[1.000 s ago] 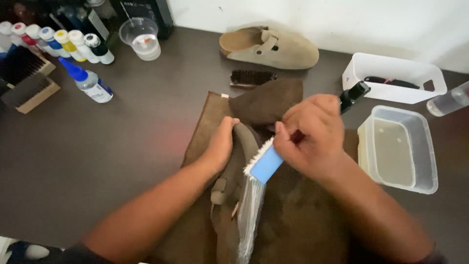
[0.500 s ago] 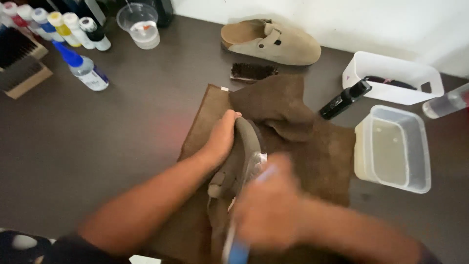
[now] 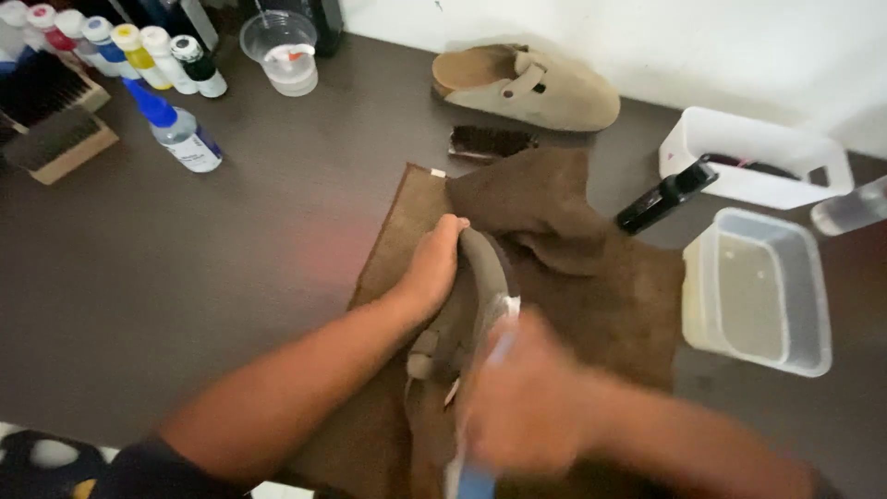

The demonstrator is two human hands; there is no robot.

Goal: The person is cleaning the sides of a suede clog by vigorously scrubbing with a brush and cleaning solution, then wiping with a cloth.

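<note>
Nearest the camera: right hand [image 3: 517, 407], badly blurred, fingers wrapped round a blue-handled brush [image 3: 476, 480] with only the handle end poking out at the bottom edge; bristles not readable from here, but pressed up against the pale sole edge of the suede clog [image 3: 462, 314]. Just beyond: left hand [image 3: 432, 266] cupped over the toe end of that clog, fingers curled down round it, pinning it on its side on the brown cloth [image 3: 601, 305] spread over the desk [image 3: 231, 259].

Handling guess: clog looks light, with a stiff sole and soft napped upper; suede probably marks easily, so better gripped by the sole and toe than by the strap; brush handle looks hard and possibly slick if wet.

Count, moving out: one clear tub [image 3: 759, 291] of cloudy water to the right; one black spray bottle [image 3: 665, 197] lying down; one dark bristle brush [image 3: 490, 143] past the cloth; one white tray [image 3: 756, 155]; second clog [image 3: 527, 88] by the wall, so two clogs total; one clear cup [image 3: 280, 51]; one blue-capped squeeze bottle [image 3: 177, 127]; a row of small paint bottles [image 3: 120, 51], around six, far left ones cut off; wooden brushes [image 3: 51, 125] at the left edge, two by the look of it.
</note>
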